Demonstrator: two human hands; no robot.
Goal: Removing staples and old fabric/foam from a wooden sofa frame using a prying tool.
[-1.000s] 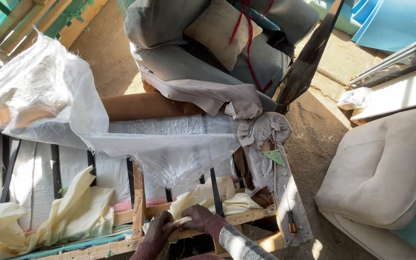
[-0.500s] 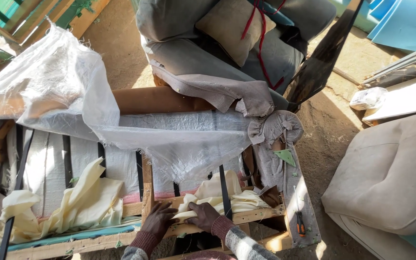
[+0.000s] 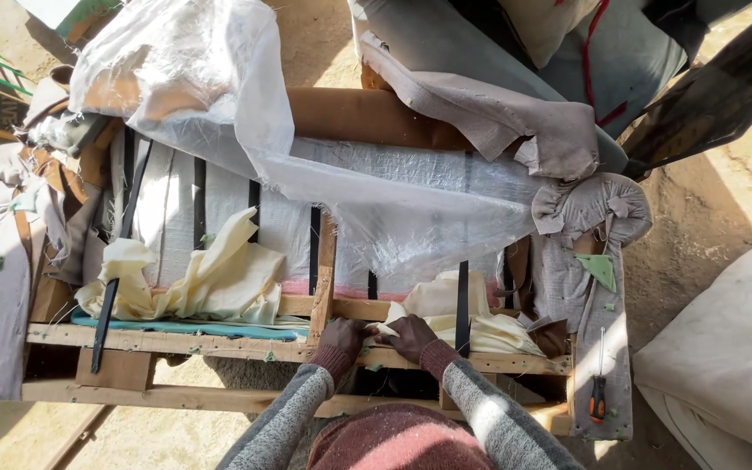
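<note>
On rough wooden frame rail [image 3: 219, 344], left hand [image 3: 342, 335] and right hand [image 3: 408, 336], grips pinching crumpled cream cloth [image 3: 446, 315].

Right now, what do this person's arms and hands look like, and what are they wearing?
Both hands are bare: the left hand and right hand wear no gloves. Each arm is in a knitted sleeve with broad grey and pale stripes, ending in a ribbed dark red cuff at the wrist.

- It was an open-air upholstery workshop on bare dirt ground [image 3: 698, 226].
- A stripped wooden sofa frame [image 3: 219, 344] showed webbing straps [image 3: 462, 305].
- Loose cushions [image 3: 733, 365], torn fabric [image 3: 498, 113] and a screwdriver [image 3: 598, 396] lay about.
</note>
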